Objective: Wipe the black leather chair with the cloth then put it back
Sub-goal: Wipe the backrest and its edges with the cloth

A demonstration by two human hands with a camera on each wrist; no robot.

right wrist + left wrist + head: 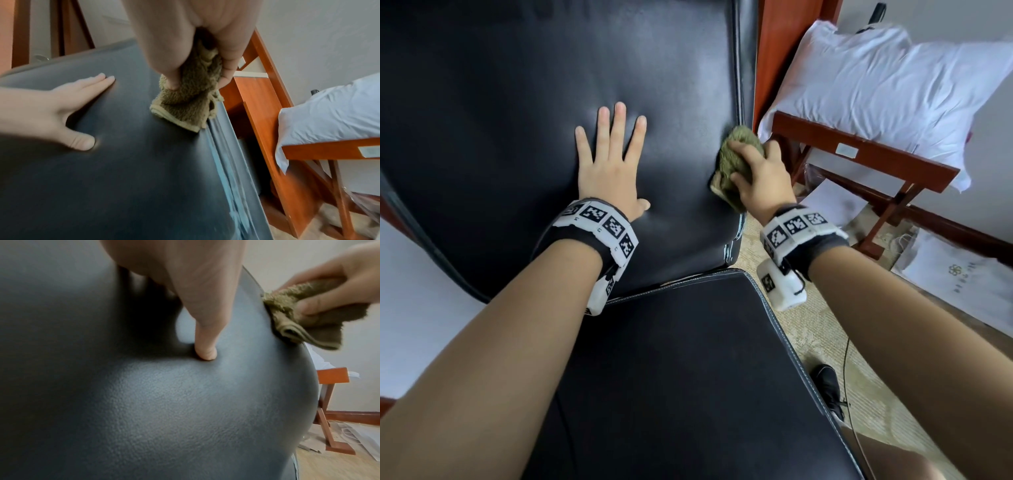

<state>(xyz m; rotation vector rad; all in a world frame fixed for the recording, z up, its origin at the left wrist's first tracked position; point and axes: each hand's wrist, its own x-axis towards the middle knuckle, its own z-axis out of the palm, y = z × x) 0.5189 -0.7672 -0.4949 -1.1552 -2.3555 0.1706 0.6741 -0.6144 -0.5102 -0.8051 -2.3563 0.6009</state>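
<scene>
The black leather chair (517,102) fills the head view, backrest above and seat cushion (688,377) below. My left hand (613,161) lies flat on the backrest with fingers spread, the thumb denting the leather (205,352). My right hand (753,171) grips a bunched olive-green cloth (739,150) and presses it against the backrest's right edge. The cloth (304,316) hangs folded over that edge in the left wrist view. In the right wrist view the cloth (191,100) sits beside the piped edge, with the left hand (61,104) flat to its left.
A red-brown wooden rack (866,154) carrying a white pillow (893,82) stands close to the chair's right. White paper bags (962,274) lean on the floor beyond it. A black cable and a dark shoe (828,387) lie on the beige carpet.
</scene>
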